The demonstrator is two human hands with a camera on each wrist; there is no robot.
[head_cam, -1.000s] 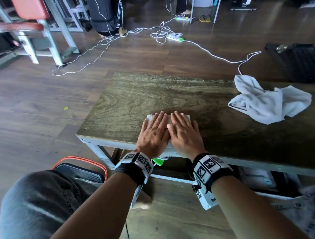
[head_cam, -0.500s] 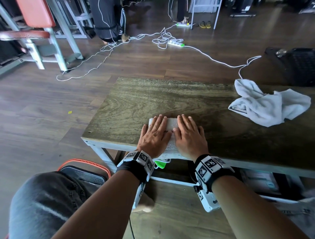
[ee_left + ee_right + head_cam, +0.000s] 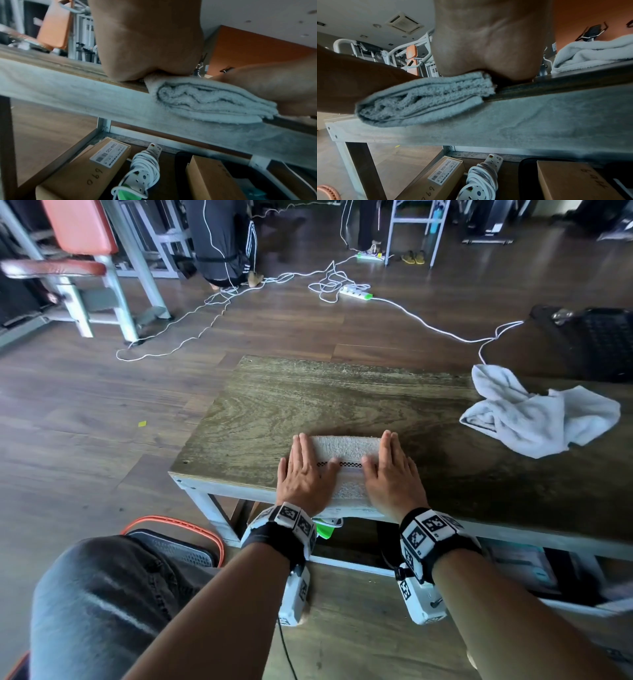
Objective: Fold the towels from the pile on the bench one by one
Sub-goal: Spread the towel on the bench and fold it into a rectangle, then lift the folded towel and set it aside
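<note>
Bench top [image 3: 308, 405] bare beyond hands; crumpled towel [image 3: 537, 419] blocks right.

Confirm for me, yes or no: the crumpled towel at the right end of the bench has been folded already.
No: in the head view the crumpled towel lies bunched and unfolded on the bench.

The head cam sits high and looks forward and down over the bench [image 3: 308, 405], wide enough to catch the floor and gym gear way behind it. The left wrist cam hangs just below the bench's near edge [image 3: 85, 97], super close, looking up along the palm and down onto the shelf underneath. The right wrist cam does the same from the other side. All three share the folded towel [image 3: 346, 450] at that edge; both wrist cams also share the coiled power strip [image 3: 481, 180] below.
</note>
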